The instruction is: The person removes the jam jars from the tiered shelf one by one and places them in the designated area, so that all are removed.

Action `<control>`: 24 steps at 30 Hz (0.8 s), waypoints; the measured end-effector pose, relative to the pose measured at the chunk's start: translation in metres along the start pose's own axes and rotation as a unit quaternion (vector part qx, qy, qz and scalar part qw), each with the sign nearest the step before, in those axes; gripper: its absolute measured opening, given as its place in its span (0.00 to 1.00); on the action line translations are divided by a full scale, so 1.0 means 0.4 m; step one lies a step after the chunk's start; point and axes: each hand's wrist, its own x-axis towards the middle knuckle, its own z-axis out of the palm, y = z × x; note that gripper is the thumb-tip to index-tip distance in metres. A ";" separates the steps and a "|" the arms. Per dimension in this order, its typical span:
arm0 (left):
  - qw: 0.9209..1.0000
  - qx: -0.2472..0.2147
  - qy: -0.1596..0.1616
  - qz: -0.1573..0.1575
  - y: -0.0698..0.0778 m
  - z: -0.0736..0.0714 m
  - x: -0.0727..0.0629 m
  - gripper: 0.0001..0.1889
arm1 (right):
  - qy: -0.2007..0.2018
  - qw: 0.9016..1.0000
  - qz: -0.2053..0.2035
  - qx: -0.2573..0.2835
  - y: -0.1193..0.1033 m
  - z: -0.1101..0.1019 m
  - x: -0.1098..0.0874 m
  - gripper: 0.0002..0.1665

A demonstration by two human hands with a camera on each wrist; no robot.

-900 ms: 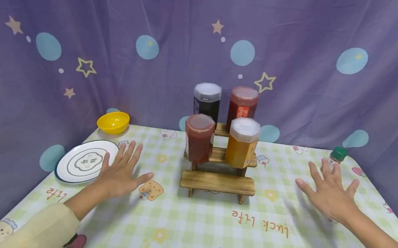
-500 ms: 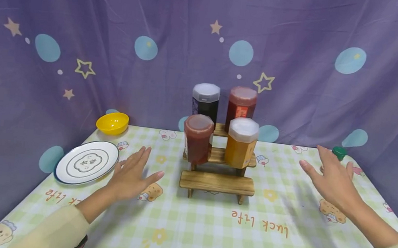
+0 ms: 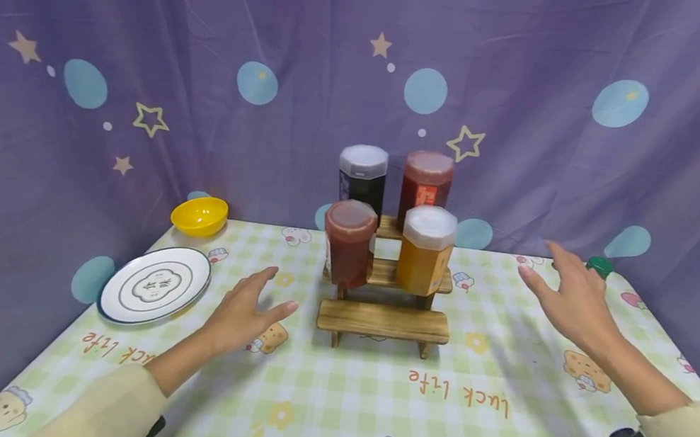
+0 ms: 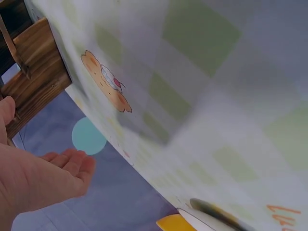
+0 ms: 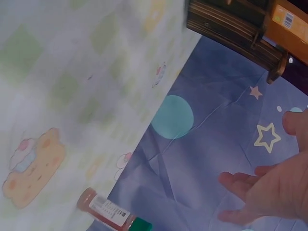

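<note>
My left hand (image 3: 241, 317) hovers over the cloth between the plate and the rack, fingers and thumb spread apart, holding nothing. On the other side my right hand (image 3: 574, 306) is raised in the air with its thumb apart from the fingers, also holding nothing. Between them stands a wooden step rack (image 3: 384, 322). Its middle step carries a dark red jar (image 3: 349, 247) and an amber jar (image 3: 426, 255). Behind these, on the top step, are a black jar (image 3: 363, 177) and a red jar (image 3: 426, 184). Behind the right hand is a small green-capped shaker bottle (image 5: 110, 211).
A white plate (image 3: 190, 280) with a dark rim lies at the left edge of the table. Beyond it sits a yellow bowl (image 3: 199, 217). A checked cloth (image 3: 331, 402) covers the table, and a purple curtain (image 3: 319, 23) hangs close behind and at both sides.
My left hand has moved right, toward the rack, and turned more sideways. The right hand has risen slightly and shifted left, its fingers drawing together. Jars, plate and bowl stay put.
</note>
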 end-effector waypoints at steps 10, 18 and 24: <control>0.999 -0.044 0.004 0.020 0.012 0.023 0.003 0.40 | -0.007 1.000 0.004 0.023 -0.019 -0.001 0.038 0.45; 0.994 -0.102 -0.009 0.027 0.021 0.042 0.010 0.38 | -0.003 0.999 0.001 0.049 -0.040 -0.007 0.076 0.46; 0.987 -0.158 -0.027 0.024 0.037 0.053 0.012 0.34 | -0.004 0.997 0.002 0.081 -0.063 -0.016 0.094 0.46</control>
